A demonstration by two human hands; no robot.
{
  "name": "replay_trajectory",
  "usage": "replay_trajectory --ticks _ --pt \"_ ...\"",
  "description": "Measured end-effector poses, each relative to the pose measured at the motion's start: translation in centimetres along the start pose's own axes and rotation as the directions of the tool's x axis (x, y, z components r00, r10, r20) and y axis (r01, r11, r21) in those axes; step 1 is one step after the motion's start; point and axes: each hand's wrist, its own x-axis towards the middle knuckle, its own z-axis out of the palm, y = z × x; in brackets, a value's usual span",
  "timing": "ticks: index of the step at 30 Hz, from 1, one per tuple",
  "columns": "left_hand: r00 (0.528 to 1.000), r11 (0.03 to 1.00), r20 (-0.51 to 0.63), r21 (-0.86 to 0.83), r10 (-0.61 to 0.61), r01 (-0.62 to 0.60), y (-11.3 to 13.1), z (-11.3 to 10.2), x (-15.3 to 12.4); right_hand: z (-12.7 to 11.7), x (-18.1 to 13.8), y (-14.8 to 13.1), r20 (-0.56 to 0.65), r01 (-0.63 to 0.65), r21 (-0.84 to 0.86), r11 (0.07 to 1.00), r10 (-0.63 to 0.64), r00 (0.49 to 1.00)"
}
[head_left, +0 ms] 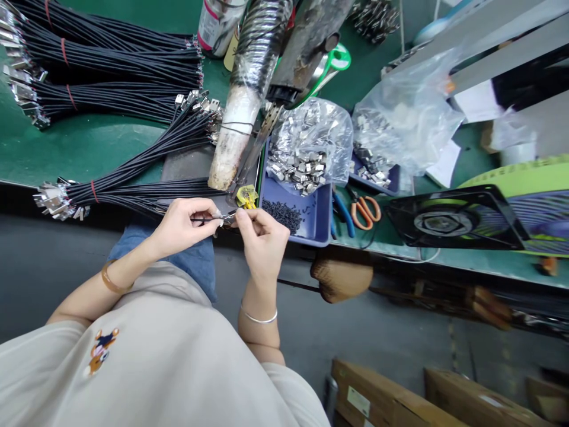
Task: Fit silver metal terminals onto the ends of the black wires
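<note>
My left hand (189, 224) pinches the end of a black cable (202, 220) at the table's front edge. From the other side my right hand (262, 237) pinches a small metal connector shell (229, 217) at that cable's tip. The two hands nearly meet, and fingertips partly hide the joint. Just behind them lies a yellow piece (247, 196) below the metal tip of a soldering iron (255, 154). A bundle of black cables (146, 196) with metal connectors runs left of my left hand.
A blue tray (320, 228) holds small black parts (282, 214) and a bag of metal shells (306, 169). A foil-wrapped duct (249, 77) hangs close over the hands. Blue-handled pliers (342, 213), orange scissors (365, 212) and a black fan (457, 218) stand rightward. Cable bundles (124, 59) lie back left.
</note>
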Motion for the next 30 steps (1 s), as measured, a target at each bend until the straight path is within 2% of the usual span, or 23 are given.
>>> replay_trajectory --ticks 3,7,10,13,16,18,22,24,26,30 --pt "0.999 0.999 0.040 -0.026 0.022 -0.021 0.2 -0.4 0.0 -0.4 0.0 0.2 0.039 -0.045 0.112 0.993 0.041 0.998" --pt "0.995 0.995 0.035 0.039 0.091 -0.092 0.6 -0.5 -0.2 -0.7 0.2 0.0 0.020 -0.025 0.082 0.996 0.024 1.000" --pt "0.990 0.986 0.023 0.092 0.140 -0.142 0.8 -0.7 -0.2 -0.8 0.3 -0.1 0.097 -0.010 0.082 0.997 0.002 0.995" --pt "0.996 0.999 0.070 -0.002 0.054 -0.054 0.9 -0.9 -0.2 -1.0 0.3 -0.1 0.116 0.071 0.054 0.996 -0.077 0.990" --pt "0.994 0.991 0.095 -0.115 -0.052 0.063 0.9 -0.9 -0.1 -1.3 -0.2 0.1 0.045 0.243 -0.129 0.962 -0.239 0.970" --pt "0.995 0.985 0.049 -0.147 -0.083 0.089 0.9 -0.6 -0.1 -1.3 -0.5 0.1 -0.018 0.312 -0.207 0.927 -0.323 0.946" --pt "0.991 0.985 -0.069 -0.138 -0.111 0.101 0.9 0.3 0.0 -1.2 -1.0 -0.2 -0.286 0.356 -0.107 0.928 -0.372 0.883" --pt "0.988 0.990 -0.110 -0.111 -0.105 0.093 1.0 0.6 0.1 -0.9 -1.1 -0.4 -0.357 0.362 -0.061 0.930 -0.359 0.862" --pt "0.986 0.995 -0.145 -0.075 -0.084 0.073 1.0 0.9 0.3 -0.7 -1.2 -0.4 -0.320 0.336 -0.073 0.939 -0.341 0.884" --pt "0.982 0.999 -0.190 0.032 0.012 -0.006 1.1 1.1 0.6 -0.1 -0.8 -0.3 -0.139 0.280 -0.061 0.958 -0.286 0.948"
